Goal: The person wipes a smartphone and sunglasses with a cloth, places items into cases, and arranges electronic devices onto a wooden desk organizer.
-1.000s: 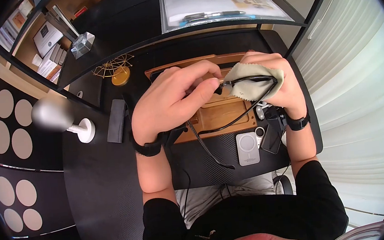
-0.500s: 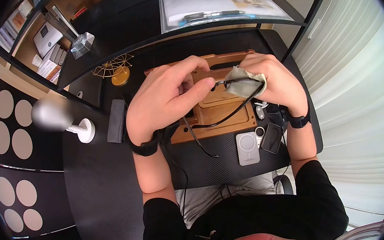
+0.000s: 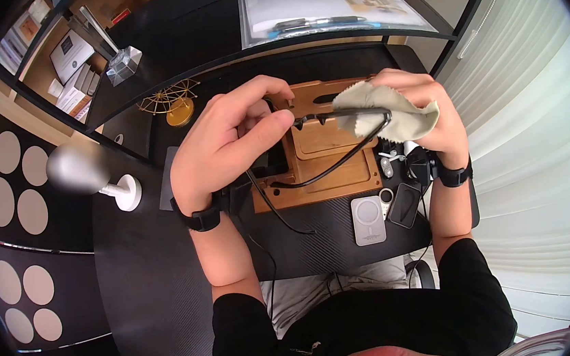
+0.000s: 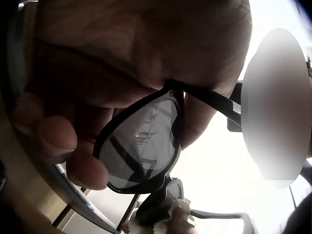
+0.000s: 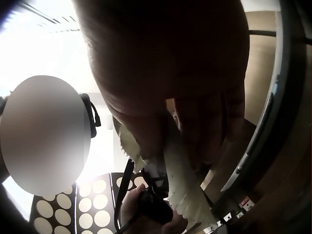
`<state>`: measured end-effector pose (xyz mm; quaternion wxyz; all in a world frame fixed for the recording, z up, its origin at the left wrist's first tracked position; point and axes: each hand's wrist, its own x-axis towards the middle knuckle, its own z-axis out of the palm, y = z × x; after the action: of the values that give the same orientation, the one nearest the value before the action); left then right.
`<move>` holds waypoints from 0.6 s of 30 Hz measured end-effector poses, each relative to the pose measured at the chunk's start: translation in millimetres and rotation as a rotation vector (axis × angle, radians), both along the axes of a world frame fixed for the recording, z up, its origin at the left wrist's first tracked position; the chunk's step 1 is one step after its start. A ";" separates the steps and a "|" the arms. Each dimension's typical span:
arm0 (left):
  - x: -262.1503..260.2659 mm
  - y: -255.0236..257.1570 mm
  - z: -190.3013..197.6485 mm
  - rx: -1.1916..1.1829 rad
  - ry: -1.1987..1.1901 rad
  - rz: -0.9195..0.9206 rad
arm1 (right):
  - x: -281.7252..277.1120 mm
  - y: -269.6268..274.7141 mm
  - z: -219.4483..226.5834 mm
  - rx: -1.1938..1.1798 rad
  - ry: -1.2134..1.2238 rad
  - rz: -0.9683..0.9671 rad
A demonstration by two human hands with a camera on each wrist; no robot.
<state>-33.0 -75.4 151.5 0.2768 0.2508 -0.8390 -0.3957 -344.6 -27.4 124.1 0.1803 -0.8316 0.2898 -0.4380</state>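
Observation:
Black-framed glasses (image 3: 321,117) are held up over a wooden desk organizer (image 3: 275,200), both temples pointing toward the body. My left hand (image 3: 230,139) pinches one end of the frame between thumb and fingers. In the left wrist view the near lens (image 4: 141,141) shows reflections, with fingertips beside its rim. My right hand (image 3: 440,115) grips the other lens through a pale green cleaning cloth (image 3: 417,124) with zigzag edges. Folded over that lens, the cloth (image 5: 187,190) hangs from the fingers in the right wrist view. The covered lens is mostly hidden.
Right of the organizer lie an earbud case (image 3: 386,166), a grey power bank (image 3: 369,220) and a black phone-like device (image 3: 406,205). A gold wire ornament (image 3: 180,112) and white lamp (image 3: 128,193) stand left. A shelf bearing a clear folder (image 3: 330,9) crosses behind.
My left hand has moved left with its end of the glasses. My right hand and the cloth shifted left first, then back right, and more of the frame's middle shows between the hands.

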 end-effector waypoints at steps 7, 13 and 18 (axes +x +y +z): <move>3.1 0.7 0.7 0.011 0.036 -0.017 | 4.5 3.6 2.2 0.223 0.037 0.195; -5.2 6.0 1.4 0.008 0.025 -0.004 | 23.0 4.9 1.9 0.151 0.063 0.088; -10.7 6.3 -0.9 -0.006 0.039 -0.031 | 28.0 5.4 -2.9 0.169 0.007 0.053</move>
<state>-43.7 -69.1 150.5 0.2877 0.2292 -0.8385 -0.4021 -316.6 -22.1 121.2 0.2603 -0.8223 0.3041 -0.4044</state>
